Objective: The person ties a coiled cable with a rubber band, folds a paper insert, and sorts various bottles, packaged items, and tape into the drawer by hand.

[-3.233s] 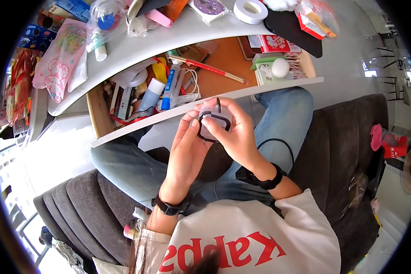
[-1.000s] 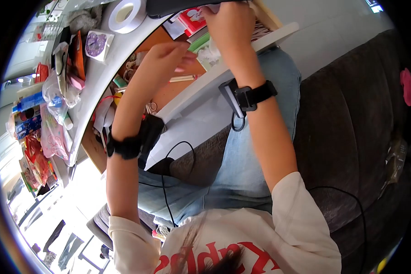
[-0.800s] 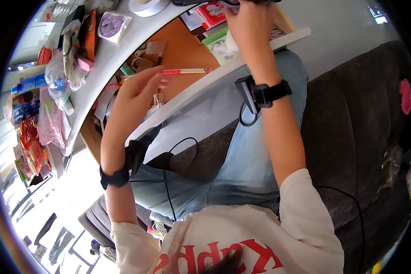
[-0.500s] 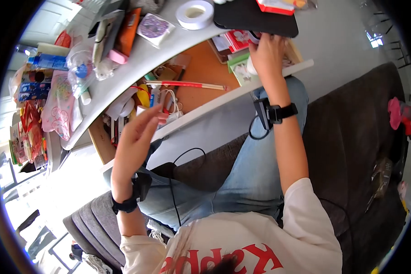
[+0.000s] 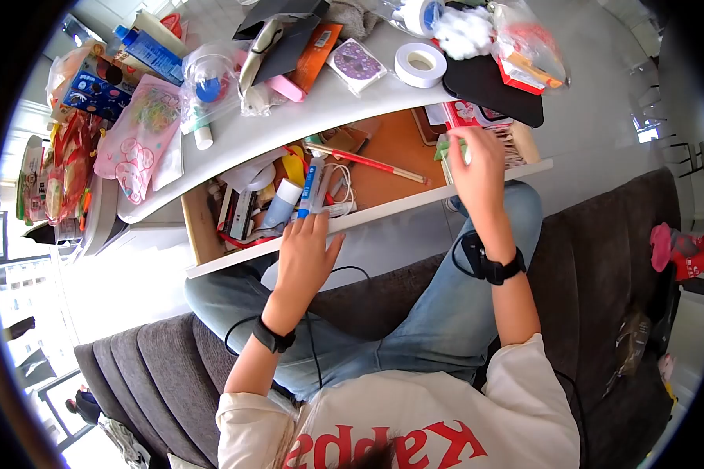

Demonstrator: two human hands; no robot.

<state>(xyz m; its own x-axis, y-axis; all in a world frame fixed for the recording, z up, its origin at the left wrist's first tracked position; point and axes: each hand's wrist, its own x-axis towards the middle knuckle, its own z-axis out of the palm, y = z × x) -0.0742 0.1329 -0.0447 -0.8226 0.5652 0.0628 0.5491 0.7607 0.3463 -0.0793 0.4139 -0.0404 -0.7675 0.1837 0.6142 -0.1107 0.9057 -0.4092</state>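
My left hand [image 5: 307, 254] lies over the drawer's front edge [image 5: 383, 209], fingers stretched out and holding nothing. Just beyond its fingertips, inside the drawer, are a blue-labelled tube [image 5: 310, 186], a white cylinder [image 5: 282, 202] and a coiled white cable [image 5: 344, 181]. My right hand [image 5: 481, 168] is over the drawer's right part with fingers bent together. Beside those fingers shows a green-and-white packet [image 5: 443, 146], mostly covered by the hand. Whether the fingers grip it is hidden. Red-and-white chopsticks [image 5: 371, 163] lie between the hands.
On the desk [image 5: 235, 152] stand a roll of white tape [image 5: 420, 65], a purple-patterned packet [image 5: 357, 62], a black mat [image 5: 493, 95] and a pink pouch [image 5: 142, 141]. A red-and-white box [image 5: 463, 114] sits at the drawer's back. A dark sofa [image 5: 610, 258] is behind the drawer's right side.
My left hand has come down from the air onto the drawer's front edge. My right hand has drawn back from the drawer's rear, toward the front. The camera view has shifted.
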